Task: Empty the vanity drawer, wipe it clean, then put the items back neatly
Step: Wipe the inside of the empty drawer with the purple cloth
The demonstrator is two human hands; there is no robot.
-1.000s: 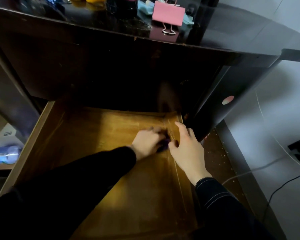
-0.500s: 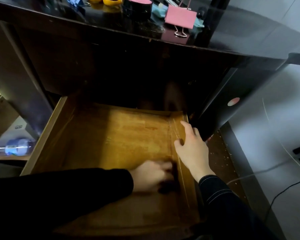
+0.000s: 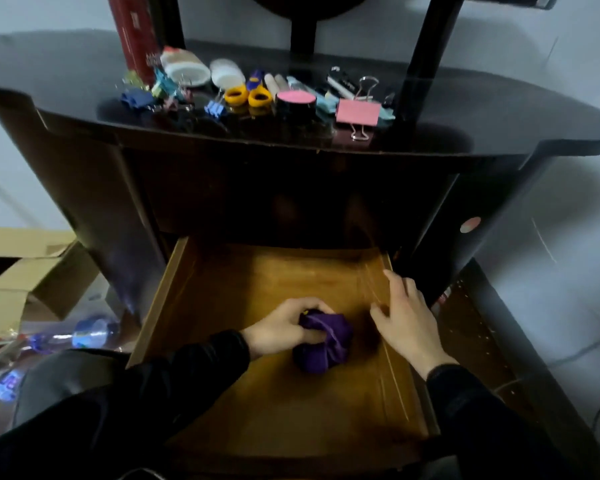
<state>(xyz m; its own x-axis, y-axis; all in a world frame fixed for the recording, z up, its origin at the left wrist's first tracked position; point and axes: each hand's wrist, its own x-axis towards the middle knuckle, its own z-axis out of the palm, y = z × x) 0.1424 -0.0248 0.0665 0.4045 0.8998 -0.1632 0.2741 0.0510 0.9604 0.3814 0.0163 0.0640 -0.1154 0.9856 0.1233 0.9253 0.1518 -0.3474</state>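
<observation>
Since 1 second ago the left hand (image 3: 284, 327) has drawn the purple cloth (image 3: 326, 344) away from the far right corner of the drawer (image 3: 160, 299) toward the middle of its floor, and the view has lifted to take in the bench (image 3: 499, 126). That hand is clenched round the bunched cloth, which sits on the wooden floor of the drawer, right of centre. The right hand (image 3: 407, 323) stays over the drawer's right wall, fingers loose and spread, holding nothing. The drawer is pulled out and holds only the cloth.

On the bench lie the removed items in a loose row: blue clips (image 3: 137, 98), a white bottle (image 3: 186, 69), yellow-handled scissors (image 3: 248, 97), a black tin with a pink lid (image 3: 296, 102) and a large pink clip (image 3: 358, 112). A red box (image 3: 136, 36) stands behind them. Left of the vanity, a cardboard box (image 3: 32, 271) and a plastic bottle (image 3: 84, 336) are on the floor.
</observation>
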